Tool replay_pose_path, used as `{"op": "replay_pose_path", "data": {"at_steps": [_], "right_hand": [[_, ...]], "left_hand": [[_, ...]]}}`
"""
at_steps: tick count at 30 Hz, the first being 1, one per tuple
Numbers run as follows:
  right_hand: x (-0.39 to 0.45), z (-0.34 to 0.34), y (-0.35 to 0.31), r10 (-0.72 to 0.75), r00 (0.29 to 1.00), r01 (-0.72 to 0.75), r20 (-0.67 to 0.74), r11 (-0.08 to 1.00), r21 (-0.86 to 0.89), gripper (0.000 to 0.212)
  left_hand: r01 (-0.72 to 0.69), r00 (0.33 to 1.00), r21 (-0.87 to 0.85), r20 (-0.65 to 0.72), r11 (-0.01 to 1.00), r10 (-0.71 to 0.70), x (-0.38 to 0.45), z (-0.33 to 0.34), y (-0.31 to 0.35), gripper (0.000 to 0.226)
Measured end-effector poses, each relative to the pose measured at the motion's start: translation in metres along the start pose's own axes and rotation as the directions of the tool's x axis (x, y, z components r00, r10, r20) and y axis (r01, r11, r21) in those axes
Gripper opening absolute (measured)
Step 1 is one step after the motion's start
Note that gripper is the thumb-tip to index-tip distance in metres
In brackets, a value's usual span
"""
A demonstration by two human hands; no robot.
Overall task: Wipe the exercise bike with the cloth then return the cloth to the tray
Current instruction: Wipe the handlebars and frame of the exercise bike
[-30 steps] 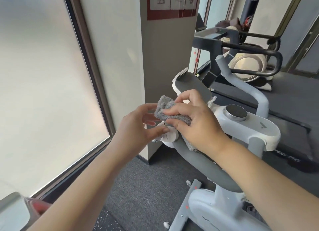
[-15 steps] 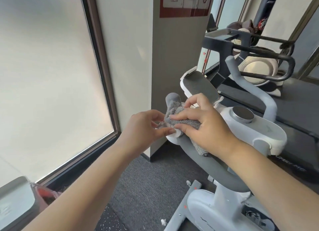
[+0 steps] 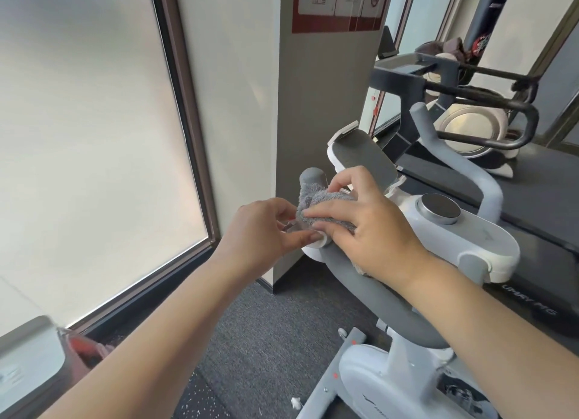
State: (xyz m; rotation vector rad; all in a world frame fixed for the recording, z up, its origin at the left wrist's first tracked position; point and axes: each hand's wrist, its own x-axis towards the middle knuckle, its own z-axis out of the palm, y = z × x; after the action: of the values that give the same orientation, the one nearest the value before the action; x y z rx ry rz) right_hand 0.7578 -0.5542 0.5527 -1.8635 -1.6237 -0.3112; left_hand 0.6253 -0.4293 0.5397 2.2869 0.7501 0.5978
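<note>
1. Right hand is on the cloth, fingers curled over the grey bundle and pressing it down on the left handlebar of the bike. That grip, I'd say, keeps the cloth bunched so it can rub round the bar's upturned end.

2. Left hand comes in from the other side. Thumb and forefinger are drawn together at the cloth's near edge, by the white collar of the bar. It looks like a pinch on a fold of cloth; the exact contact is partly hidden by the fingers themselves.

3. Why two hands? My read: the left tucks and steadies the loose edge while the right does the wiping.

4. The grey bar tip pokes up just behind the cloth, uncovered. The cloth sits below it, wrapped over the bend.

5. Just right of the hands, the phone holder and the round knob on the white console are bare, with no cloth near them.

6. Stage of play: wiping is under way, on the handlebar. Seat, frame and console look like work to come, though I can't judge what has been cleaned.

7. The tray? Nothing I can name as one. A grey-and-red object sits at bottom left, too cut off to identify.

8. Watch point: the cloth's tail hangs under the right palm and could slip off the bar.
</note>
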Motion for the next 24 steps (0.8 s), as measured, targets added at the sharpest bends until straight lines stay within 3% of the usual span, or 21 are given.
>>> {"op": "replay_pose_path", "data": {"at_steps": [4, 6, 9, 14, 19, 21, 24], "right_hand": [[0.034, 0.001, -0.003, 0.004, 0.983, 0.002, -0.182, 0.999, 0.032, 0.020], [0.053, -0.001, -0.005, 0.062, 0.990, -0.058, -0.127, 0.998, 0.031, 0.019], [0.056, 0.000, -0.003, 0.240, 0.971, -0.240, 0.020, 0.957, 0.165, 0.024], [0.037, 0.001, 0.001, 0.428, 0.903, -0.415, 0.030, 0.855, 0.310, 0.025], [0.003, -0.002, 0.011, 0.424, 0.901, -0.433, 0.096, 0.856, 0.282, 0.031], [0.007, -0.007, 0.011, 0.442, 0.895, -0.437, 0.054, 0.849, 0.297, 0.026], [0.021, -0.007, 0.007, 0.435, 0.897, -0.399, -0.074, 0.871, 0.286, 0.036]], "left_hand": [[-0.014, 1.000, -0.023, 0.007, 1.000, 0.014, -0.001, 0.000, -0.001, 0.045], [-0.014, 1.000, -0.038, 0.007, 0.999, 0.014, -0.001, 0.000, -0.001, 0.046], [-0.010, 1.000, -0.059, 0.007, 0.998, 0.010, -0.001, 0.000, -0.001, 0.045], [-0.007, 1.000, -0.058, 0.000, 0.998, 0.007, -0.003, 0.001, -0.002, 0.045], [0.000, 1.000, -0.043, -0.003, 0.999, 0.000, -0.003, 0.000, -0.001, 0.041], [-0.003, 1.000, -0.020, 0.003, 1.000, 0.003, -0.002, -0.001, 0.000, 0.040], [-0.004, 1.000, -0.002, 0.012, 1.000, 0.004, -0.001, -0.001, 0.001, 0.040]]}}
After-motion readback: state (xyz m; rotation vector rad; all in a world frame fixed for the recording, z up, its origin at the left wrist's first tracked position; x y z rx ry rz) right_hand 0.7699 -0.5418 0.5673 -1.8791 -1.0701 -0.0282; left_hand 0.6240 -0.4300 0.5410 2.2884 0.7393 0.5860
